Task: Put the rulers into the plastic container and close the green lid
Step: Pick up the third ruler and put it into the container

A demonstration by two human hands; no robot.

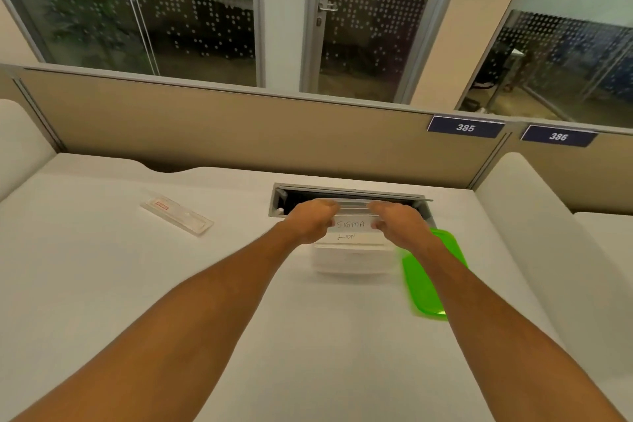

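A clear plastic container (352,259) with a handwritten label stands on the white desk, just in front of me. Over its far rim both hands hold a bundle of clear rulers (352,207) lying crosswise. My left hand (313,221) grips the bundle's left end and my right hand (399,223) grips its right end. The green lid (426,284) lies flat on the desk right of the container, partly under my right forearm.
A clear plastic ruler sleeve (176,214) with a red label lies at the left of the desk (137,284). An open cable slot (349,197) is sunk in the desk behind the container. A beige partition (239,127) closes the far edge.
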